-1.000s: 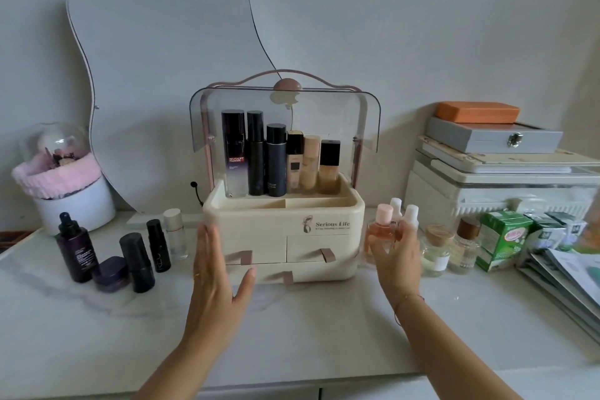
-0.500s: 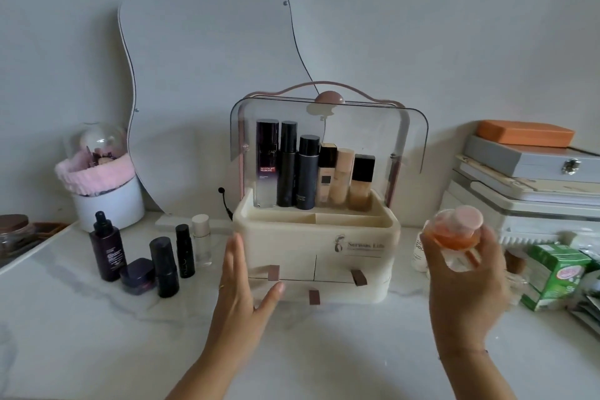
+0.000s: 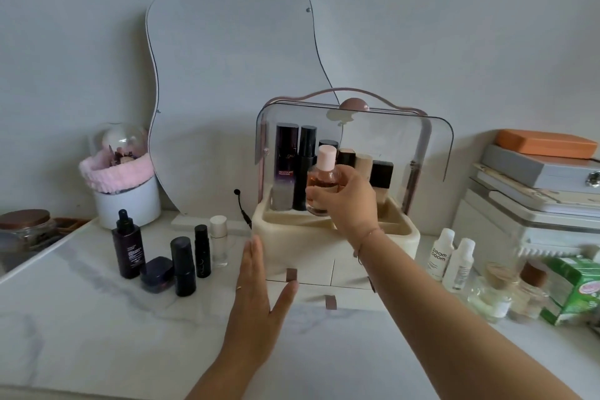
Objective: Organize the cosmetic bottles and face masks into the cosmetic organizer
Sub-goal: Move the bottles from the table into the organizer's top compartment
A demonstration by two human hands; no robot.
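Observation:
The cream cosmetic organizer [image 3: 279, 256] stands mid-table with its clear lid raised; several tall dark and beige bottles [image 3: 287, 166] stand along the back of its top tray. My right hand [image 3: 349, 198] grips a round bottle of orange liquid with a pink cap [image 3: 324, 172], held upright over the tray's front. My left hand [image 3: 259, 295] is flat with straight fingers, hovering at the organizer's front left corner. Left of the organizer stand several dark bottles [image 3: 127, 248], a dark jar [image 3: 157, 273] and a clear bottle with a cream cap [image 3: 218, 239]. Two white bottles [image 3: 451, 258] stand to the right.
A wavy mirror [image 3: 233, 91] leans on the wall behind. A white pot with a pink band [image 3: 123, 191] sits at the back left. At the right are stacked boxes [image 3: 535, 191], small glass jars [image 3: 506, 292] and a green carton [image 3: 574, 286].
My right hand lifted the orange bottle from the right side of the organizer and carried it left, over the top tray. My left hand stayed near the front left corner.

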